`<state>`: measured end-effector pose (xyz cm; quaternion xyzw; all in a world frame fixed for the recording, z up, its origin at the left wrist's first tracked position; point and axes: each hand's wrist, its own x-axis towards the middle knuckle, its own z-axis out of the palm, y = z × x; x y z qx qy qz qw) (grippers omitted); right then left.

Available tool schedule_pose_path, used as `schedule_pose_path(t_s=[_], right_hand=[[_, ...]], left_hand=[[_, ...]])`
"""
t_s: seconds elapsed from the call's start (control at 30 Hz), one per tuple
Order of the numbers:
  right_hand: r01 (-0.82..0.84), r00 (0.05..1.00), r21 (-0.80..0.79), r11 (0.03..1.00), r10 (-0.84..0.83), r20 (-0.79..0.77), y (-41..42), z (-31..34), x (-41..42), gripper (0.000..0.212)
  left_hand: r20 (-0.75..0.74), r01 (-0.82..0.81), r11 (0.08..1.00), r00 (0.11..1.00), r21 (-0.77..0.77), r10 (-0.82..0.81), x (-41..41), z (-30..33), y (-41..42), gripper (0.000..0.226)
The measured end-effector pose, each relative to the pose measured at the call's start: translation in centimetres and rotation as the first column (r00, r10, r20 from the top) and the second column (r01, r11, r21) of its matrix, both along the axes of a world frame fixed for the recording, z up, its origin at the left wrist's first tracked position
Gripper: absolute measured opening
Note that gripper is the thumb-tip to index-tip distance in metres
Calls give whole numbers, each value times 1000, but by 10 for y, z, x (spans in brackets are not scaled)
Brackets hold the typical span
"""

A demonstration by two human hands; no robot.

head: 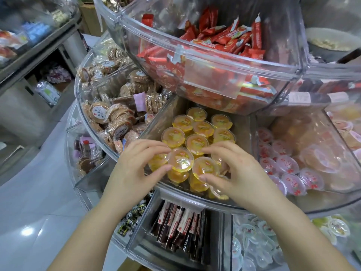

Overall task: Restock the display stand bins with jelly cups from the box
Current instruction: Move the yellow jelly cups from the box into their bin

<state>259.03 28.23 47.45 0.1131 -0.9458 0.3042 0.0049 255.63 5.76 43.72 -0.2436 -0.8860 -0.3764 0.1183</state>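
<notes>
Several yellow jelly cups (197, 127) with clear lids fill a clear wedge-shaped bin (156, 122) on the middle tier of a round display stand. My left hand (136, 165) reaches in from the lower left, its thumb and fingers pinching one yellow jelly cup (180, 159) at the front of the bin. My right hand (236, 173) comes in from the lower right, fingers curled round another yellow cup (205, 169) next to it. The box is not in view.
Pink jelly cups (289, 169) lie in the bin to the right, wrapped round biscuits (117, 118) in the bin to the left. The upper tier (214, 61) with red packets overhangs the yellow bin. Lower bins hold dark stick packets (181, 225) and pale jelly cups (252, 243). A shelf (29, 45) stands left.
</notes>
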Motion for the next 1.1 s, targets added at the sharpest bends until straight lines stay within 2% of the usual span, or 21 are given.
schedule_pose_path(t_s=[0.07,0.13,0.23,0.3,0.37,0.43,0.47,0.53,0.57,0.63,0.7,0.77,0.83,0.93,1.0,1.03,1.1], right_hand=[[-31,999,-127,991,25,-47,-18,9,8,33],[-150,988,-254,956,150,-17,-47,11,19,23],[-334,881,-423,842,438,177,-104,-15,38,21],[-348,745,-494,797,555,370,-143,-54,58,18],[-282,565,-500,819,563,603,-175,-111,83,17],[-247,368,-403,882,469,803,-197,-181,113,19],[-255,282,-333,908,400,872,-202,-219,128,21],[-292,177,-175,940,233,956,-200,-298,153,19],[-317,170,-100,943,160,972,-197,-336,163,15],[-368,224,23,930,64,972,-194,-410,176,14],[-361,289,92,928,17,957,-201,-475,177,13],[-348,310,118,930,-4,951,-216,-535,173,12],[-311,317,127,942,-24,948,-230,-587,168,8],[-201,311,135,970,-67,948,-246,-648,169,14],[-118,259,138,983,-104,960,-252,-686,173,19],[-100,243,157,982,-129,961,-254,-703,174,19],[-20,240,193,981,-183,953,-254,-732,174,37]], left_hand=[[61,-113,982,993,150,104,18,-3,-12,21],[158,-244,928,966,281,206,41,-12,-29,19],[365,-502,759,856,416,366,85,-44,-63,21],[523,-684,606,718,406,460,122,-80,-88,19],[656,-836,427,539,343,528,167,-125,-112,25],[760,-935,273,345,227,551,216,-172,-132,24],[795,-960,234,259,151,548,240,-197,-138,22],[843,-982,188,95,-7,529,287,-252,-141,19],[861,-982,174,25,-75,508,307,-278,-139,20],[894,-967,189,-72,-171,442,336,-332,-132,21],[924,-946,238,-122,-219,363,353,-388,-122,16],[938,-928,273,-168,-254,303,359,-448,-117,16],[948,-928,244,-228,-280,223,360,-508,-116,17],[953,-944,136,-295,-301,63,354,-593,-121,31],[958,-955,72,-288,-287,-1,348,-643,-125,40],[963,-966,-13,-258,-260,-74,343,-664,-128,38],[949,-939,-248,-172,-240,-265,331,-695,-133,29]])
